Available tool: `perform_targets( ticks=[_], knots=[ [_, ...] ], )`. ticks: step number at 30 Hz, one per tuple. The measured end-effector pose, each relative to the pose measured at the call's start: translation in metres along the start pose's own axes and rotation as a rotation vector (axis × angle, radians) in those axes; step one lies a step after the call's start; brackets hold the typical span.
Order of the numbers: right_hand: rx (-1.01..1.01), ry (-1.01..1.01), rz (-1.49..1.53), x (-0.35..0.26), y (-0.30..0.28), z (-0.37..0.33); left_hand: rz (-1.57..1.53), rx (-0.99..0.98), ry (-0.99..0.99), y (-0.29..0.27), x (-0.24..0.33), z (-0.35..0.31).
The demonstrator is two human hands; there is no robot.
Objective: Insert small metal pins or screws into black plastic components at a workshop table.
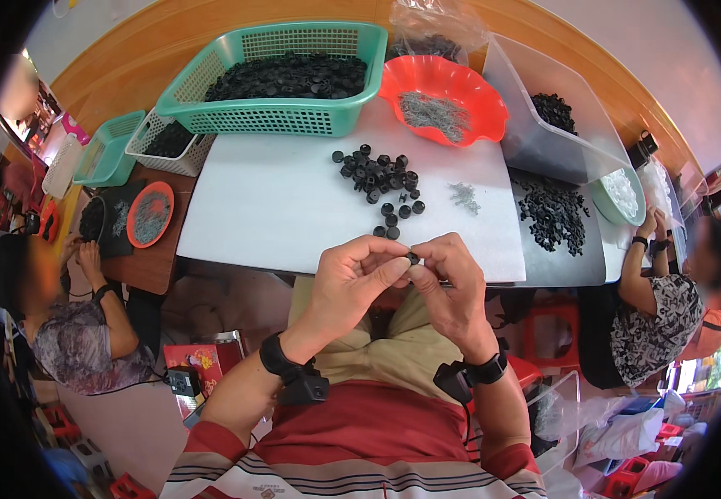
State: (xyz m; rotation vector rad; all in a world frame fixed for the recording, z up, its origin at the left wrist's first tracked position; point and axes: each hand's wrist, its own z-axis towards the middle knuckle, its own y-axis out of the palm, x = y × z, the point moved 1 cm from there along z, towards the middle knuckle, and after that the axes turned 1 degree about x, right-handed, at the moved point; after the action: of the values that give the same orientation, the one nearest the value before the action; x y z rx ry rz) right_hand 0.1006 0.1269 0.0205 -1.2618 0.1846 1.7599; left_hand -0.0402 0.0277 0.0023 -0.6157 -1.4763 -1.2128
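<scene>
A small black round plastic part [413, 258] is pinched between the thumb and index finger of my left hand [348, 279], just off the table's front edge. The fingertips of my right hand [453, 287] meet at the same part from the other side, pressed together; whatever they hold is hidden. Beyond my hands, a loose pile of black round parts [379, 175] lies on the white sheet [269, 200], with several strays trailing toward me. To the right of that pile sits a little heap of thin silvery metal pieces [464, 198].
At the back stand a green basket [269, 123] of black parts, a red scalloped bowl [489, 108] of metal pieces and a clear bin [543, 158]. Small black pieces [553, 214] cover a dark mat at right. Co-workers sit left [86, 333] and right [651, 308].
</scene>
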Motion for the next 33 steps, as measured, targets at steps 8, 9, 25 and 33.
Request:
perform_targets(
  ticks=[8, 9, 25, 33],
  knots=[
    [-0.012, -0.059, -0.085, 0.012, -0.015, -0.003, -0.204, 0.011, -0.17, -0.003, -0.003, -0.002],
    [-0.006, -0.034, -0.152, 0.015, -0.022, -0.001, -0.147, 0.008, -0.128, -0.004, -0.006, -0.002],
    [0.0, 0.08, -0.843, 0.065, -0.075, 0.039, 0.095, 0.017, -0.031, 0.0, -0.01, 0.003],
    [0.067, -0.002, -0.765, 0.068, -0.076, 0.036, 0.083, 0.006, -0.041, 0.001, -0.011, 0.003]
  ],
)
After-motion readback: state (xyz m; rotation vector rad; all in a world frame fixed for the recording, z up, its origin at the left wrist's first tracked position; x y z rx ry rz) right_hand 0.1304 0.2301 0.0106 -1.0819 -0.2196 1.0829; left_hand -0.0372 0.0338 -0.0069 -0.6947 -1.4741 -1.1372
